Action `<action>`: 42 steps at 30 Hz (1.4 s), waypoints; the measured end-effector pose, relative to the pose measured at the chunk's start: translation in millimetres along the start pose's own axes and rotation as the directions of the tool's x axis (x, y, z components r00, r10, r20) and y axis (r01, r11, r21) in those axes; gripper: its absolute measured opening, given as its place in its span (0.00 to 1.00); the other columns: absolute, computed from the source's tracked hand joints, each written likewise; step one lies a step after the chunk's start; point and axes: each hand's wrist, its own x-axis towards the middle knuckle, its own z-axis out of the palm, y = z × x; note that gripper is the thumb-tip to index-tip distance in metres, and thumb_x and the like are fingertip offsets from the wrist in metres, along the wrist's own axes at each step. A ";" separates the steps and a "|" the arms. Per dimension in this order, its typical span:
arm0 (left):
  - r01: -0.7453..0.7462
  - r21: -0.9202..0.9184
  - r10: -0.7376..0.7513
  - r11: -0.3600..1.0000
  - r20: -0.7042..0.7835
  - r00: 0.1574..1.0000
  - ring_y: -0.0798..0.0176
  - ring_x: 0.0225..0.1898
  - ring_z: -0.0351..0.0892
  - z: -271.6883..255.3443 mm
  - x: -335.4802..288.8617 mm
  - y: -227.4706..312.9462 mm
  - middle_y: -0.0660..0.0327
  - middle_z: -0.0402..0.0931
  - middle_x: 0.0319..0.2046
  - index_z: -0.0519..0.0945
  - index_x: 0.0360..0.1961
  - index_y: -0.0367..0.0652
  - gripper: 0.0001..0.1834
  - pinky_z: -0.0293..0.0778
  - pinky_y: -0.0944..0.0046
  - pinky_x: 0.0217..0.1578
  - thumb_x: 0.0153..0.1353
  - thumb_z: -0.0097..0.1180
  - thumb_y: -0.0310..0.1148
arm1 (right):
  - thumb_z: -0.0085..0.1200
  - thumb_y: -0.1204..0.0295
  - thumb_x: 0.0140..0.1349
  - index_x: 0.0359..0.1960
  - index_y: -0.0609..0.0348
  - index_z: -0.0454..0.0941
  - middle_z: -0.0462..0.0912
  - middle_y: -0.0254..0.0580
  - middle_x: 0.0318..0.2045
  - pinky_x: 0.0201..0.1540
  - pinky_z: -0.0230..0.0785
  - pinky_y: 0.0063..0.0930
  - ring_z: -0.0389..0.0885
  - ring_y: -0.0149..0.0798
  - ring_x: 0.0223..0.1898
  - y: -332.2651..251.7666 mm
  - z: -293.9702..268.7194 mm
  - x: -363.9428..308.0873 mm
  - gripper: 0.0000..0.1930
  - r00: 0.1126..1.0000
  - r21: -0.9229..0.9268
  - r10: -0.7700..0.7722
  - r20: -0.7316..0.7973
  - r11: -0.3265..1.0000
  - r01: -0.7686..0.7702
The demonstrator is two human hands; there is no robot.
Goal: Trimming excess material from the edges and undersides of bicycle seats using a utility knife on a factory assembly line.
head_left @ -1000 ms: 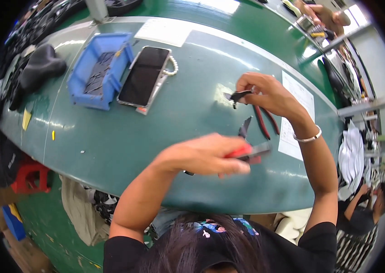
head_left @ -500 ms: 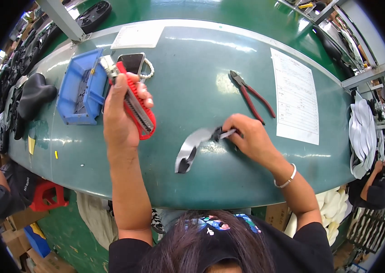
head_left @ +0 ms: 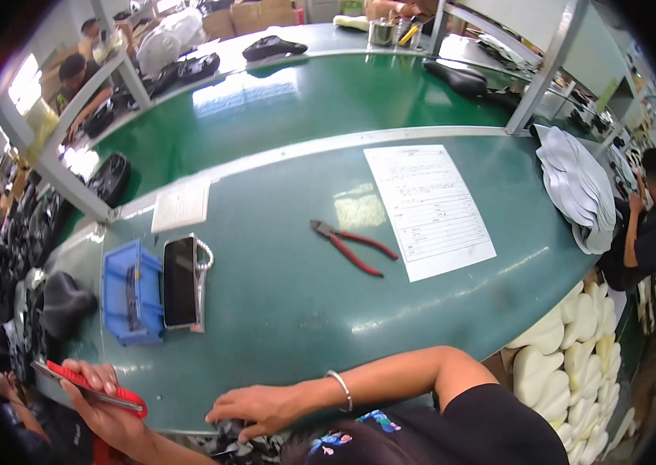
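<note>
My left hand (head_left: 103,415), at the lower left by the table's front edge, is closed around a red-handled hand tool (head_left: 131,401). The tool lies slanted across the palm, its far end pointing left. My right hand (head_left: 266,407) is palm down at the front edge, near the middle. Its fingers curl over a dark piece (head_left: 230,426) that is mostly hidden beneath them, so its kind cannot be made out. Farther up the table, out of reach of both hands, lie red-handled cutting pliers (head_left: 347,244) with their handles spread.
A blue bin (head_left: 111,291) stands at the left with a phone (head_left: 181,283) beside it. Printed sheets (head_left: 429,209) lie on the green table (head_left: 281,310). A black saddle (head_left: 67,304) is at the left edge. Cream foam pads (head_left: 552,380) sit lower right. Other people work nearby.
My view has tilted up and shifted right. Both hands now sit at the table's front edge, the left still gripping the red tool. The grey-and-black strip is no longer plainly visible.
</note>
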 end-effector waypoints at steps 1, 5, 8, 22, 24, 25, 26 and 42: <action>-0.010 -0.010 0.010 1.000 0.019 1.000 0.72 0.23 0.62 0.3 -0.7 -1.2 0.63 0.64 0.25 0.66 0.45 0.37 0.15 0.62 0.70 0.30 0.71 0.45 0.41 | 0.57 0.67 0.59 0.55 0.60 0.68 0.74 0.51 0.47 0.52 0.69 0.41 0.75 0.49 0.48 -2.3 -6.9 0.4 0.23 0.999 0.049 0.046 -0.018 0.998 -0.045; 0.176 -0.094 -0.178 0.980 -0.020 0.984 0.71 0.28 0.67 8.5 -5.2 -22.6 0.63 0.67 0.27 0.69 0.44 0.39 0.16 0.65 0.70 0.34 0.70 0.45 0.42 | 0.56 0.63 0.62 0.54 0.61 0.68 0.75 0.49 0.44 0.47 0.71 0.33 0.78 0.42 0.42 -11.1 -69.3 -7.9 0.22 0.896 0.150 0.413 -0.164 0.908 -0.391; 0.282 0.053 -0.286 0.958 0.099 0.953 0.63 0.43 0.73 32.5 -12.3 -66.2 0.58 0.74 0.40 0.71 0.46 0.40 0.16 0.67 0.64 0.43 0.70 0.45 0.42 | 0.53 0.59 0.63 0.48 0.62 0.69 0.77 0.51 0.39 0.42 0.71 0.35 0.77 0.45 0.37 -19.9 -97.0 -19.2 0.20 0.858 0.115 0.277 -0.433 0.961 -0.252; 0.487 0.467 -0.675 0.738 0.514 0.530 0.66 0.51 0.70 222.6 -55.7 -206.9 0.60 0.72 0.48 0.70 0.54 0.39 0.20 0.67 0.65 0.50 0.69 0.45 0.42 | 0.42 0.59 0.71 0.53 0.59 0.64 0.78 0.42 0.40 0.35 0.75 0.25 0.79 0.30 0.32 -56.8 -245.9 -182.9 0.18 0.288 0.344 0.393 -0.873 0.916 -0.206; 0.477 0.513 -0.699 0.714 0.556 0.449 0.68 0.45 0.73 239.7 -59.3 -224.0 0.61 0.75 0.42 0.74 0.50 0.38 0.17 0.68 0.68 0.47 0.67 0.51 0.40 | 0.44 0.61 0.70 0.47 0.58 0.68 0.76 0.36 0.32 0.29 0.72 0.21 0.75 0.27 0.26 -39.5 -278.1 -227.9 0.13 0.147 0.289 0.310 -0.939 0.946 -0.145; 0.412 0.538 -0.678 0.735 0.577 0.456 0.69 0.42 0.74 250.8 -58.9 -229.9 0.63 0.76 0.40 0.75 0.47 0.38 0.16 0.69 0.69 0.45 0.66 0.52 0.39 | 0.45 0.62 0.70 0.45 0.58 0.69 0.75 0.34 0.29 0.27 0.70 0.20 0.74 0.26 0.25 -39.2 -290.8 -245.9 0.12 0.102 0.295 0.310 -0.945 0.946 -0.138; 0.345 0.559 -0.655 0.754 0.599 0.461 0.71 0.38 0.75 260.3 -59.5 -235.6 0.65 0.78 0.37 0.76 0.44 0.38 0.14 0.70 0.69 0.42 0.66 0.53 0.39 | 0.45 0.61 0.70 0.44 0.58 0.69 0.75 0.34 0.27 0.25 0.69 0.20 0.72 0.26 0.22 -38.7 -301.5 -263.1 0.13 0.062 0.307 0.318 -0.946 0.941 -0.142; -0.361 0.925 -0.118 0.119 0.374 0.920 0.46 0.63 0.59 208.4 12.3 -310.6 0.49 0.65 0.58 0.74 0.51 0.41 0.20 0.56 0.48 0.60 0.58 0.58 0.34 | 0.61 0.68 0.58 0.37 0.56 0.70 0.73 0.31 0.21 0.19 0.64 0.19 0.69 0.25 0.16 18.8 -498.4 -333.6 0.12 -0.215 0.024 -0.028 -0.976 0.973 -0.231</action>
